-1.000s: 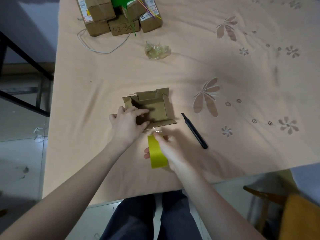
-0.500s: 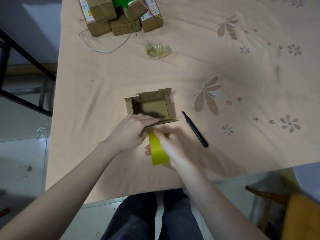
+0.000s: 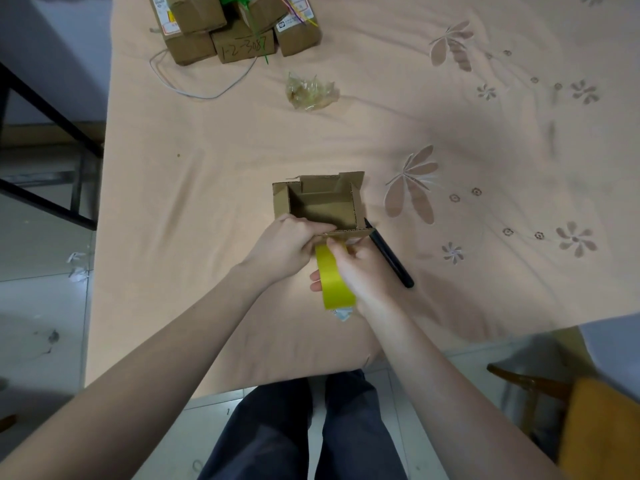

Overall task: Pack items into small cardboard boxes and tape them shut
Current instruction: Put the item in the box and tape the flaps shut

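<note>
A small open cardboard box (image 3: 322, 197) stands on the peach cloth near the table's middle, its flaps up and its inside showing only bare cardboard. My left hand (image 3: 285, 245) grips the box's near wall, fingers curled over the rim. My right hand (image 3: 356, 271) holds a roll of yellow tape (image 3: 334, 277) just in front of the box, thumb and fingers pinching at the near flap. A black pen-like knife (image 3: 391, 258) lies on the cloth right of that hand.
Several taped cardboard boxes (image 3: 235, 27) are piled at the far left edge, with a thin white cord (image 3: 194, 90) beside them. A crumpled ball of clear tape (image 3: 311, 91) lies behind the open box. The table's near edge (image 3: 242, 386) is close to my legs.
My left hand came off the box's inner side and now grips its near wall. The right hand brought the yellow tape roll up against the near flap.
</note>
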`<state>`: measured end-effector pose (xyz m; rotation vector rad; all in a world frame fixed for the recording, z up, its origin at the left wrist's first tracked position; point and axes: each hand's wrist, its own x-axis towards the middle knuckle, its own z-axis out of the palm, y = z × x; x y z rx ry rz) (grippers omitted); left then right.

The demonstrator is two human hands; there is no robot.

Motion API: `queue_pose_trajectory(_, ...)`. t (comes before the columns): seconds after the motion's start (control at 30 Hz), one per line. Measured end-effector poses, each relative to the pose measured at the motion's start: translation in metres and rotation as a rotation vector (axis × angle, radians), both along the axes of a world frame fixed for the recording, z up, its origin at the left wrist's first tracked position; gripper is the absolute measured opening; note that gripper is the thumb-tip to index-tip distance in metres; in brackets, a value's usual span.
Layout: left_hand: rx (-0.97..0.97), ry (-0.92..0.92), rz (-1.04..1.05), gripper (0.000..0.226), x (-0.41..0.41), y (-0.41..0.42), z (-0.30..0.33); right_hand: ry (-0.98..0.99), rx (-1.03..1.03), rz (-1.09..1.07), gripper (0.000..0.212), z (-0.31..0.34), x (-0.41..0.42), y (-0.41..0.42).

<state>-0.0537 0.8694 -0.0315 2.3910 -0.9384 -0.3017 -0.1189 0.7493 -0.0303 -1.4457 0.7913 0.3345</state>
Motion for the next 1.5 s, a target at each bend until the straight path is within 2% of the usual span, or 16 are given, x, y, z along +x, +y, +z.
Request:
queue_pose_trajectory(0.27, 0.027, 0.111, -0.043, 0.055, 0.007, -0.006, -0.001, -0.023, -0.005, -0.036, 0.017, -0.005, 0.003, -0.006)
queue_pose_trajectory(0.47, 0.013, 0.127, -0.012, 0.049, 0.005, -0.007, 0.001, -0.015, -0.003, -0.053, 0.022, -0.007, 0.008, -0.005)
queue_pose_trajectory(0.57, -0.005, 0.075, 0.031, 0.03, 0.004, -0.01, -0.003, 0.019, -0.01, -0.027, 0.024, -0.008, 0.008, -0.007)
queue_pose_trajectory(0.63, -0.003, 0.074, 0.063, 0.027, 0.005, -0.013, -0.003, 0.029, -0.004, -0.001, 0.024, -0.007, 0.007, -0.009)
queue_pose_trajectory(0.9, 0.026, 0.002, 0.141, 0.021, 0.003, -0.019, -0.009, -0.064, 0.093, 0.124, 0.015, -0.001, -0.009, -0.024)
queue_pose_trajectory(0.97, 0.018, -0.011, 0.147, 0.02, 0.0, -0.023, -0.012, -0.005, 0.1, 0.18, 0.019, -0.002, -0.016, -0.028)
queue_pose_trajectory(1.03, 0.038, -0.041, 0.123, 0.024, -0.002, -0.027, -0.014, 0.028, 0.101, 0.199, 0.019, -0.006, -0.021, -0.031)
queue_pose_trajectory(1.13, 0.085, -0.024, 0.164, 0.029, -0.001, -0.031, -0.015, -0.024, 0.094, 0.197, 0.019, -0.012, -0.023, -0.033)
queue_pose_trajectory(1.23, 0.174, -0.055, 0.205, 0.03, 0.0, -0.034, -0.017, -0.062, -0.01, 0.221, 0.026, -0.012, -0.027, -0.031)
queue_pose_trajectory(1.4, 0.271, -0.102, 0.215, 0.032, 0.0, -0.035, -0.019, -0.166, -0.38, 0.244, 0.045, -0.002, -0.03, -0.027)
queue_pose_trajectory(1.5, 0.28, -0.094, 0.202, 0.032, 0.002, -0.035, -0.015, -0.149, -0.4, 0.233, 0.047, 0.005, -0.026, -0.026)
